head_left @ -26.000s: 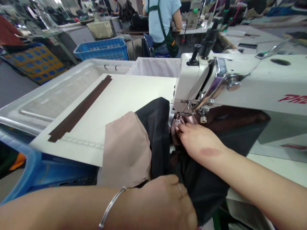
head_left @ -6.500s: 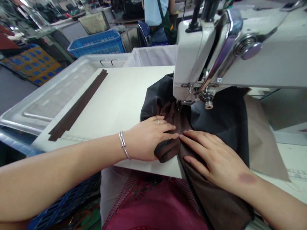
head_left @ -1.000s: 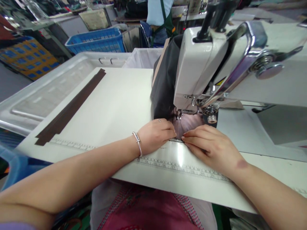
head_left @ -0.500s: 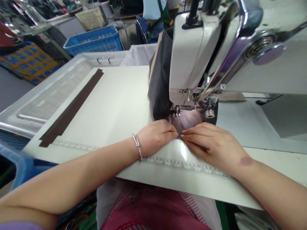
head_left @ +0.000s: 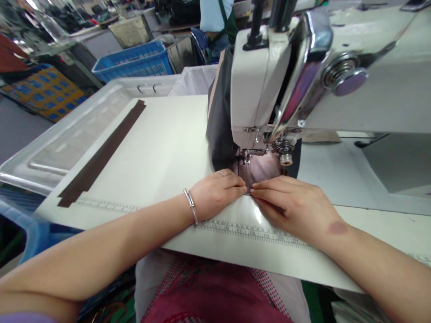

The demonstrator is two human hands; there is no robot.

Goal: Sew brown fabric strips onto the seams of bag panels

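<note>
A piece of shiny, pinkish-brown fabric (head_left: 264, 166) is held flat on the pale, smooth tabletop (head_left: 168, 143), beneath the metal presser foot (head_left: 248, 156) of a large white sewing machine (head_left: 251, 89). It is joined on the left by a panel of matte black fabric (head_left: 220, 130), which is raised beside the machine head and edged with beige on its far left side.

The near edge of the brown fabric is touched by both hands. The left hand (head_left: 220, 190), by which a thin ring is worn, is laid at the left corner with its fingers bunched together. The right hand (head_left: 292, 197) is placed just opposite, its fingers also drawn together; a narrow gap is left between the two sets of fingertips. Whether the edge is pinched or only pressed cannot be told, as the thumbs are largely hidden.

A printed ruler scale (head_left: 252, 233) is seen along the near side of the tabletop, partly covered by the hands. Long dark-brown strips (head_left: 103, 154) are laid well apart, at the left.
</note>
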